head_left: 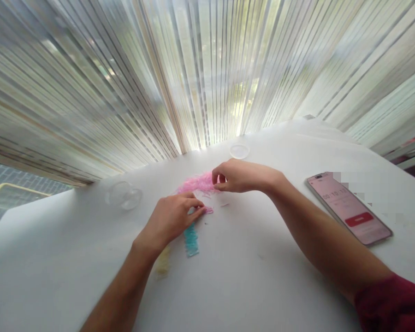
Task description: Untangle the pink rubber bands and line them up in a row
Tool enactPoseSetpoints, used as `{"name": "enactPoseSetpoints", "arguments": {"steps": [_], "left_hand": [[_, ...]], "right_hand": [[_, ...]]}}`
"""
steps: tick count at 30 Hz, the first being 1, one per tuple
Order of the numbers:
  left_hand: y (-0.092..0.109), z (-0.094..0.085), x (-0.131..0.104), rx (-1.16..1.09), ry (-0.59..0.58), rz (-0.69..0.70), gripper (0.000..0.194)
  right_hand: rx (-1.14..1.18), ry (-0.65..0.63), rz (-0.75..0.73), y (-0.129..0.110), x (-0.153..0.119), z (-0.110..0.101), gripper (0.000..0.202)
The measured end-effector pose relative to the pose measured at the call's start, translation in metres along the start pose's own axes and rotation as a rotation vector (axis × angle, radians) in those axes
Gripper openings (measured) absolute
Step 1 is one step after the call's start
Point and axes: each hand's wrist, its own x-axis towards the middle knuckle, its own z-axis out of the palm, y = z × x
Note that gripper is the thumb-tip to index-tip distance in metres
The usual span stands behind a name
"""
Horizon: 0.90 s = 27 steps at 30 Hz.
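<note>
Your maroon sleeve (392, 299) lies nearest; your right hand (238, 176) curls at the pink pile (195, 182) on the white table (263, 290), its grip unclear. Your left hand (173, 214) pinches a small pink bunch (209, 210). You're apparently thinning the pile; next calls for a light touch.

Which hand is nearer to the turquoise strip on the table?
Left. The left hand is at the far end of the turquoise strip; the right hand is farther away, beyond it and to the right, by the pink pile.
</note>
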Motion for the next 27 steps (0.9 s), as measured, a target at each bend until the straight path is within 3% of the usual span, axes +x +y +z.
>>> {"name": "enactPoseSetpoints", "arguments": {"steps": [7, 13, 27], "left_hand": [[0.001, -0.004, -0.006, 0.018, 0.005, 0.036, 0.031], [0.007, 0.003, -0.002, -0.026, -0.019, 0.086, 0.025], [0.011, 0.002, -0.001, -0.08, -0.029, 0.083, 0.024]], "right_hand": [[-0.018, -0.022, 0.008, -0.002, 0.0, 0.001, 0.023], [-0.02, -0.031, -0.013, -0.004, 0.001, 0.003, 0.022], [-0.035, 0.086, 0.031, 0.01, 0.002, -0.002, 0.021]]}}
